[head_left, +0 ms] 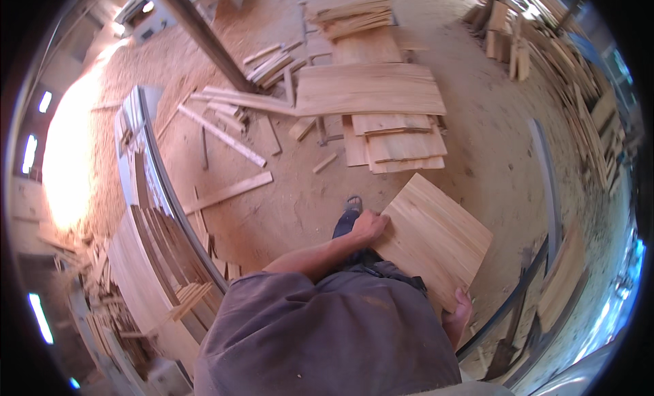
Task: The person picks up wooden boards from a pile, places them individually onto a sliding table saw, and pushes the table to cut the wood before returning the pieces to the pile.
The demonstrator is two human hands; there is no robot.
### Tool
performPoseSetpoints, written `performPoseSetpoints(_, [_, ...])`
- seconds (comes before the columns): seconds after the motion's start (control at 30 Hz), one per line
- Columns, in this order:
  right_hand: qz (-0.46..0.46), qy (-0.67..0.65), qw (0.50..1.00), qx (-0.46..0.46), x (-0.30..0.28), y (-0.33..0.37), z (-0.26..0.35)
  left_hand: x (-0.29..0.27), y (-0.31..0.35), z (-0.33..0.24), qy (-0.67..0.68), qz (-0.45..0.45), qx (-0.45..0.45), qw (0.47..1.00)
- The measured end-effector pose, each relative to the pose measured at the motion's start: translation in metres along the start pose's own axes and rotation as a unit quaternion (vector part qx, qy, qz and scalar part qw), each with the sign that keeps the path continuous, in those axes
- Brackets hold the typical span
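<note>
Pale wood lies at the far left, where long boards [139, 260] rest beside a metal rail [170, 185]. To their right, loose strips [223, 136] are scattered on the dusty floor [293, 205]. Next comes the person's left hand [371, 225], its fingers closed on the upper-left edge of a flat rectangular board [432, 239]. Beyond it, well apart from the hand, stands a stack of panels [371, 88], the widest lying across the top. The held board slants in front of the person's body, to the right of the left fingers and mostly above the right ones. The right hand [461, 307] grasps it near its lowest corner; the fingers there seem to curl beneath, though the underside is hidden. Farther right, a grey bar [547, 185] stretches along the floor, and many planks [579, 103] are heaped toward the right rim.
</note>
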State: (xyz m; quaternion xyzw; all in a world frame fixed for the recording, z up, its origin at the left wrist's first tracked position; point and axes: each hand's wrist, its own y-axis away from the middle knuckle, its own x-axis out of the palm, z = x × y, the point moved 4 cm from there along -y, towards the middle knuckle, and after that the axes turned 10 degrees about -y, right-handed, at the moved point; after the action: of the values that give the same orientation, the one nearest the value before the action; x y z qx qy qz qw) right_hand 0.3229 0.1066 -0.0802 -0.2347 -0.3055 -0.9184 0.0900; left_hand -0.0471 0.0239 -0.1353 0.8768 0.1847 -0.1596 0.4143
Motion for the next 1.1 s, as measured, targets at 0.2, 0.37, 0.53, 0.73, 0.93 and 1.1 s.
performPoseSetpoints(0.2, [0.167,0.501,0.842,-0.109,0.03,-0.087,0.004,-0.057,-0.049,0.013,0.02,-0.111,-0.008,0.994])
performPoseSetpoints(0.37, [0.08,0.239,0.953,0.168,0.172,-0.127,0.009,-0.136,-0.024,0.0,0.063,-0.238,-0.031,0.969])
performPoseSetpoints(0.53, [0.155,0.324,0.918,0.17,0.252,-0.18,-0.012,-0.174,0.044,0.022,0.136,-0.389,-0.102,0.905])
performPoseSetpoints(0.73, [0.384,0.297,0.852,0.196,0.351,-0.182,-0.078,-0.153,0.165,0.084,0.209,-0.576,-0.178,0.77])
performPoseSetpoints(0.93, [0.566,0.249,0.751,0.23,0.427,-0.113,-0.146,-0.132,0.292,0.115,0.288,-0.643,-0.252,0.663])
performPoseSetpoints(1.1, [0.681,0.317,0.627,0.205,0.524,-0.039,-0.216,-0.114,0.361,0.161,0.283,-0.744,-0.29,0.531])
